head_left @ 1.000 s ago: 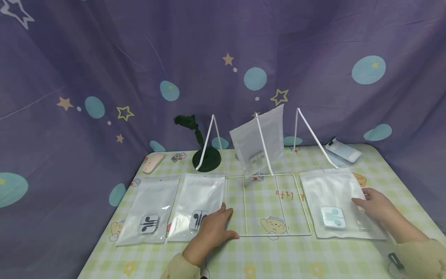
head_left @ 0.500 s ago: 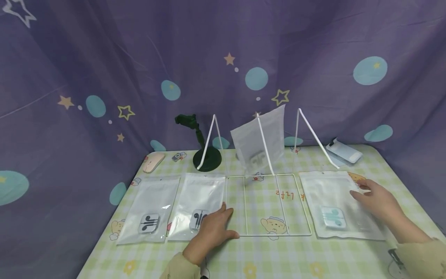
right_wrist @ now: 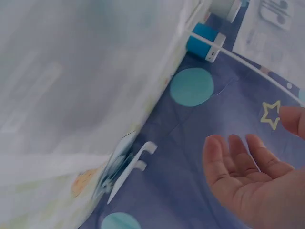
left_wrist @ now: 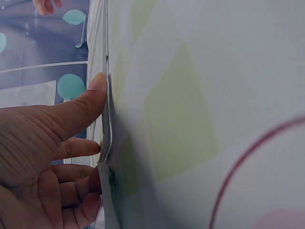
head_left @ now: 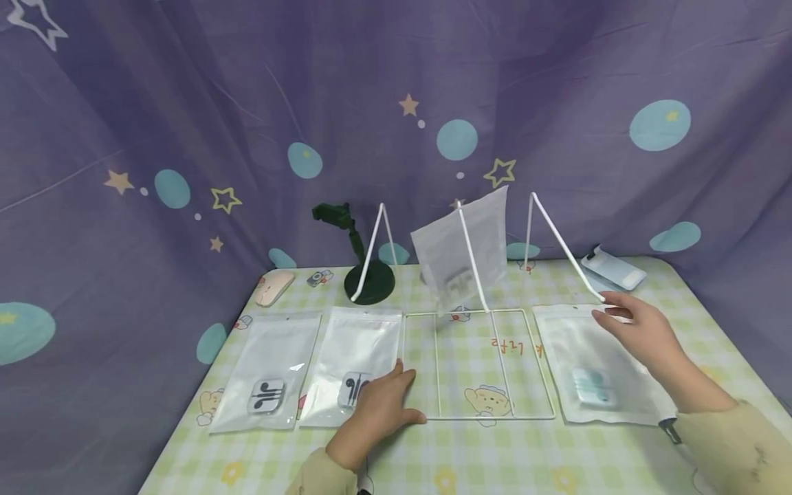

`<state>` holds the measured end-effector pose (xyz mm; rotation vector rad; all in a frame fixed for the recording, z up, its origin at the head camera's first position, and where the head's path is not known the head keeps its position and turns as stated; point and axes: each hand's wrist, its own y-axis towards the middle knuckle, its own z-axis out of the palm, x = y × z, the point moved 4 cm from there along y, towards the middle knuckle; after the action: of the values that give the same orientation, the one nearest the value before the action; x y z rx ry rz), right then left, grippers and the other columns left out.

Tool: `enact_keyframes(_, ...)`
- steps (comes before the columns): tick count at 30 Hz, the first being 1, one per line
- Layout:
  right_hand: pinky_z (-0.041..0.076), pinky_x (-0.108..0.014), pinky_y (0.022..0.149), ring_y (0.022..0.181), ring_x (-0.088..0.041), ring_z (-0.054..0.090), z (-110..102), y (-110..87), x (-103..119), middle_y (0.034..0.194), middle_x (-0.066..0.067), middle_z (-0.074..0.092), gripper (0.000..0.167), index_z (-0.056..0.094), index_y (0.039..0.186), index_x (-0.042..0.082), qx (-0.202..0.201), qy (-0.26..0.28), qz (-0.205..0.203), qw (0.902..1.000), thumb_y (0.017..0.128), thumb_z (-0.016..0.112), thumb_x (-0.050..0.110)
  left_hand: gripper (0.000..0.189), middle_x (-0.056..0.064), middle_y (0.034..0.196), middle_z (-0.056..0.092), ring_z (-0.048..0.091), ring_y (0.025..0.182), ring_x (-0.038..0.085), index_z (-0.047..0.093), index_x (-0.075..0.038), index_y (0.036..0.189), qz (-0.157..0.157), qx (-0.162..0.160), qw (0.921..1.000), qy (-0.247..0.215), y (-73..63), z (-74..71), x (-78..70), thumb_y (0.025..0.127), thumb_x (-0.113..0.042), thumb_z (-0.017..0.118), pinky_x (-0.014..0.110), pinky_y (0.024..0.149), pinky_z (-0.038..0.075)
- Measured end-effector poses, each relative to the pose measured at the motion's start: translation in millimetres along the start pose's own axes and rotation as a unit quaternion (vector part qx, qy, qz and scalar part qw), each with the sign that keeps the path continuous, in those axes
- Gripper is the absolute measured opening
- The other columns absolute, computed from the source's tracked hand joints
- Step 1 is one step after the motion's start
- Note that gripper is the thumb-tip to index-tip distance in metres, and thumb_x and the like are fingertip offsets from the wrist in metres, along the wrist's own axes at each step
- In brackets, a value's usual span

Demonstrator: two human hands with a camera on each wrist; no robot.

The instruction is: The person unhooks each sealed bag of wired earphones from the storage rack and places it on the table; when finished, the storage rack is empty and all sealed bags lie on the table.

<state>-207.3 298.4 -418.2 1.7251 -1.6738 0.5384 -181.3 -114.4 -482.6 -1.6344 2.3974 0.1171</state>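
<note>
A white wire display rack [head_left: 489,417] stands mid-table, its prongs rising at the back. One frosted zip bag [head_left: 489,234] with an earphone case hangs on the middle prong. My left hand [head_left: 382,402] rests at the rack's front left corner and partly covers a flat zip bag [head_left: 365,330] with earphones. In the left wrist view, thumb and fingers of my left hand [left_wrist: 57,152] touch the thin edges there. My right hand [head_left: 643,337] hovers, fingers loosely bent and holding nothing, over another earphone bag [head_left: 575,344], near the right prong's tip [head_left: 601,298].
A further earphone bag [head_left: 269,364] lies at the far left. Behind are a pink computer mouse [head_left: 275,287], a dark green stand [head_left: 369,282] and a pale blue phone-like item [head_left: 612,268]. A small blue and white object [right_wrist: 204,42] shows in the right wrist view.
My right hand has come off the right bag's edge and moved away from me and slightly left, towards the right prong's tip. The left hand stays in place.
</note>
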Motion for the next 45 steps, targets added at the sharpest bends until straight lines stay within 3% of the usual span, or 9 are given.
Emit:
enact_keyframes(4, 0.045, -0.014, 0.070, 0.093, 0.006, 0.059, 3, 3.4, 10, 0.126, -0.028, 0.059, 0.054, 0.049, 0.138, -0.004, -0.012, 0.039, -0.016, 0.9990, 0.097, 0.060, 0.029, 0.085, 0.028, 0.140, 0.048, 0.059, 0.116, 0.038, 0.058, -0.008, 0.132, 0.001, 0.000, 1.0000, 0.000, -0.7, -0.7, -1.0, 0.065, -0.054, 0.082, 0.046, 0.086, 0.050)
enact_keyframes(7, 0.044, -0.007, 0.072, 0.089, 0.021, 0.049, 6, 6.0, 18, 0.128, -0.014, 0.062, 0.051, 0.050, 0.137, -0.006, -0.020, 0.095, -0.034, 0.9947, 0.097, 0.061, 0.025, 0.085, 0.028, 0.139, 0.049, 0.059, 0.115, 0.038, 0.059, -0.008, 0.132, 0.003, -0.002, 1.0000, 0.003, -1.1, -1.1, -1.4, 0.065, -0.054, 0.082, 0.046, 0.086, 0.050)
enact_keyframes(11, 0.046, -0.008, 0.079, 0.095, 0.017, 0.055, 12, 10.3, 30, 0.121, 0.012, 0.062, 0.048, 0.052, 0.135, -0.007, -0.018, 0.161, -0.053, 0.9854, 0.098, 0.061, 0.023, 0.085, 0.028, 0.139, 0.049, 0.060, 0.113, 0.038, 0.059, -0.008, 0.131, 0.006, -0.004, 1.0000, 0.006, -1.0, -1.4, -1.3, 0.064, -0.055, 0.082, 0.045, 0.084, 0.051)
enact_keyframes(16, 0.046, -0.010, 0.083, 0.101, 0.012, 0.057, 19, 16.0, 46, 0.121, 0.005, 0.063, 0.044, 0.054, 0.132, -0.008, -0.013, 0.198, -0.080, 0.9768, 0.098, 0.060, 0.020, 0.086, 0.028, 0.139, 0.049, 0.060, 0.114, 0.037, 0.059, -0.008, 0.132, 0.007, -0.004, 1.0000, 0.005, -0.7, -0.2, -0.8, 0.064, -0.055, 0.082, 0.045, 0.084, 0.051)
enact_keyframes(22, 0.046, -0.013, 0.086, 0.108, 0.004, 0.059, 26, 23.3, 62, 0.120, 0.014, 0.062, 0.043, 0.053, 0.134, -0.005, 0.002, 0.247, -0.107, 0.9633, 0.099, 0.059, 0.018, 0.086, 0.029, 0.139, 0.049, 0.060, 0.114, 0.037, 0.059, -0.008, 0.132, 0.006, 0.000, 1.0000, 0.000, -0.5, 1.3, 0.1, 0.064, -0.055, 0.083, 0.045, 0.084, 0.051)
enact_keyframes(30, 0.045, -0.015, 0.090, 0.118, -0.005, 0.056, 37, 36.7, 73, 0.135, -0.009, 0.057, 0.046, 0.048, 0.140, 0.001, 0.040, 0.281, -0.108, 0.9527, 0.099, 0.058, 0.020, 0.083, 0.028, 0.137, 0.051, 0.063, 0.108, 0.036, 0.060, -0.009, 0.128, 0.016, -0.012, 0.9998, 0.007, -0.7, 0.8, -0.3, 0.064, -0.057, 0.082, 0.043, 0.077, 0.052)
enact_keyframes(36, 0.041, -0.012, 0.093, 0.136, -0.035, 0.039, 47, 50.1, 85, 0.151, -0.025, 0.034, 0.056, 0.030, 0.148, -0.006, 0.092, 0.301, -0.105, 0.9433, 0.102, 0.053, 0.015, 0.083, 0.028, 0.137, 0.051, 0.063, 0.107, 0.037, 0.059, -0.010, 0.129, 0.015, -0.010, 0.9998, 0.009, -1.1, 0.3, -0.4, 0.064, -0.057, 0.082, 0.043, 0.077, 0.052)
enact_keyframes(40, 0.040, -0.015, 0.097, 0.139, -0.040, 0.032, 49, 58.7, 93, 0.154, -0.022, 0.029, 0.062, 0.026, 0.151, -0.003, 0.097, 0.271, -0.111, 0.9513, 0.100, 0.055, 0.018, 0.083, 0.027, 0.137, 0.051, 0.063, 0.108, 0.036, 0.059, -0.010, 0.129, 0.013, -0.011, 0.9998, 0.009, -1.2, 0.4, -0.3, 0.064, -0.057, 0.082, 0.044, 0.078, 0.052)
enact_keyframes(45, 0.031, -0.040, 0.111, 0.143, -0.038, 0.025, 52, 65.7, 101, 0.158, -0.020, 0.022, 0.069, 0.020, 0.153, -0.002, 0.098, 0.231, -0.129, 0.9594, 0.099, 0.058, 0.017, 0.084, 0.027, 0.137, 0.051, 0.062, 0.108, 0.037, 0.059, -0.009, 0.130, 0.012, -0.012, 0.9998, 0.006, -1.6, 0.3, -0.4, 0.064, -0.056, 0.082, 0.044, 0.078, 0.052)
